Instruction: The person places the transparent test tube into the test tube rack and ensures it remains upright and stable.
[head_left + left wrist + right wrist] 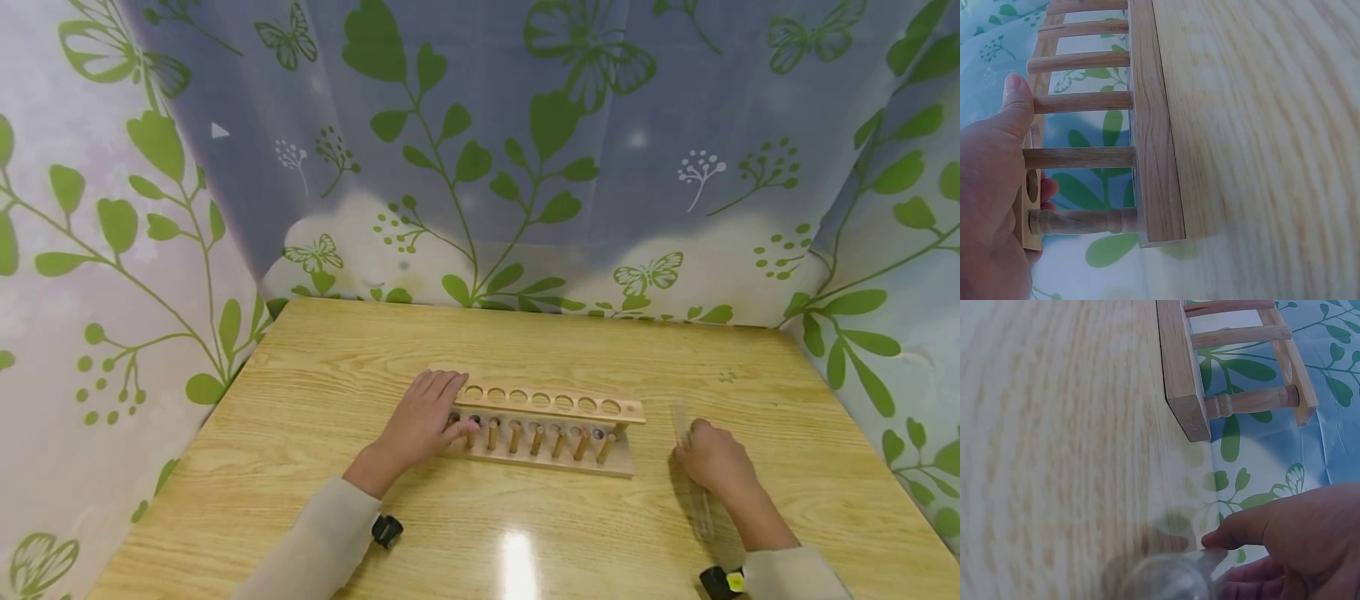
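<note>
A wooden test tube rack point(555, 404) stands on the table, with a row of round holes in its top bar and upright pegs below. My left hand point(427, 421) grips the rack's left end. In the left wrist view the thumb point(1017, 97) lies on the near side, with fingertips showing behind the top bar. Right of the rack, my right hand point(716, 454) holds a clear test tube point(701, 512) just off the rack's end. The tube looks blurred; its rounded end point(1169, 578) faces the right wrist camera.
The wood-grain table point(525, 517) spreads around the rack. A patterned cloth point(480, 167) hangs along the back and both sides. A small, unclear mark or clear object point(727, 377) lies on the table at the back right.
</note>
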{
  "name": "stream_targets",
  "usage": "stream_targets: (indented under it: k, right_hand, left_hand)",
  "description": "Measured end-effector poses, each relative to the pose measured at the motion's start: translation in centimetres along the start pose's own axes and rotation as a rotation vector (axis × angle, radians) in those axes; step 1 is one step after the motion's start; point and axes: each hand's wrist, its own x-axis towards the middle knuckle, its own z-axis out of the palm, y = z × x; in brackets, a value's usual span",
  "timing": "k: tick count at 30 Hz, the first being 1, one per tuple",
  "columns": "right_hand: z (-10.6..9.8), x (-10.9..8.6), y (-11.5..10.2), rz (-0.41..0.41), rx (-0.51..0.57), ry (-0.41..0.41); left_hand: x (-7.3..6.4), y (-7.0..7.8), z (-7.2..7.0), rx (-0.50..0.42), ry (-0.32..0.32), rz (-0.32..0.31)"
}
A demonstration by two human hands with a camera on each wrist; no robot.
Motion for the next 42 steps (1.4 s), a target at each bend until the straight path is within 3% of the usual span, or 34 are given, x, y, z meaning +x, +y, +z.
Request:
stream_targets:
  k: [8, 19, 30, 36, 42]
  right_hand:
    - [-0.5, -0.3, -0.7, -0.009, 0.081, 0.089]
    - [-1.5, -0.7, -2.4, -0.16, 0.164, 0.53]
    - [-1.4, -0.9, -3.8, -0.223, 0.325, 0.794]
    - [-1.6, -0.9, -4.4, -0.345, 0.426, 0.929]
    - [-1.9, -0.8, -4.8, -0.498, 0.503, 0.997]
  left_hand:
    - [0.0, 0.0, 0.0, 0.011, 0.014, 0.012]
    - [0.0, 0.1, 0.2, 0.002, 0.034, 0.011]
    - [-0.1, 0.1, 0.4, 0.003, 0.035, -0.001]
    - [-0.2, 0.2, 0.2, 0.006, 0.034, 0.002]
    - [0.0, 0.3, 0.1, 0.009, 0.037, 0.0]
